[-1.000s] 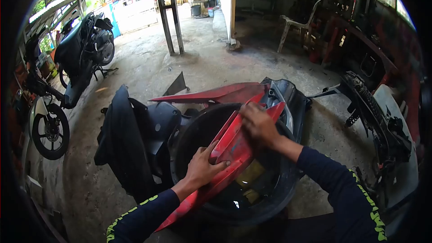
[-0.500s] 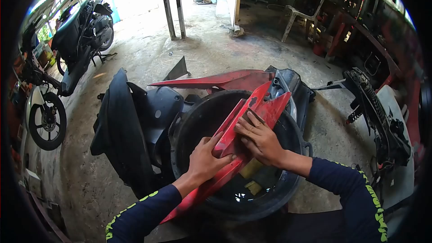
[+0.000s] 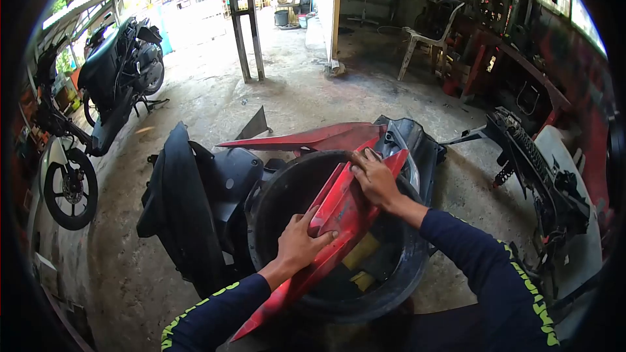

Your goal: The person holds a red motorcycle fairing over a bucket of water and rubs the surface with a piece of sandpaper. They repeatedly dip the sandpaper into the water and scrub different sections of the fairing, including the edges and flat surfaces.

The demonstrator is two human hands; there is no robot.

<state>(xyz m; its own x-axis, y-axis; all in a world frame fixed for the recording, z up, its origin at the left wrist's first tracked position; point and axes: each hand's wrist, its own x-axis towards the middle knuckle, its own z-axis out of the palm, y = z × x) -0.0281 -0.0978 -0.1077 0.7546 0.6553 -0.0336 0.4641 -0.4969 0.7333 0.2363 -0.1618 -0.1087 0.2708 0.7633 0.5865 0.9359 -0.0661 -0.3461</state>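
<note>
A red motorcycle fairing panel (image 3: 349, 215) lies slantwise over a round black tub (image 3: 268, 215). My left hand (image 3: 298, 248) grips the panel's middle, thumb on the near side and fingers over the far edge. Toward the upper end, my right hand (image 3: 378, 182) is bent over the panel's surface, its fingers pressing what looks like a piece of sandpaper (image 3: 357, 159), mostly covered by the hand. Down in the tub, yellowish pieces like sponge (image 3: 362, 252) sit in dark water.
Black plastic body panels (image 3: 179, 202) stand left of the tub. Another red panel (image 3: 306, 137) rests behind it, beside a dark grey part (image 3: 414, 137). A motorcycle (image 3: 120, 72) is parked at left, a stripped frame with a spring (image 3: 515, 150) at right, a chair (image 3: 430, 39) farther back.
My right hand has slid up along the panel toward its far tip, uncovering small lettering on the red surface. The left hand keeps its hold. The camera view has tilted up slightly.
</note>
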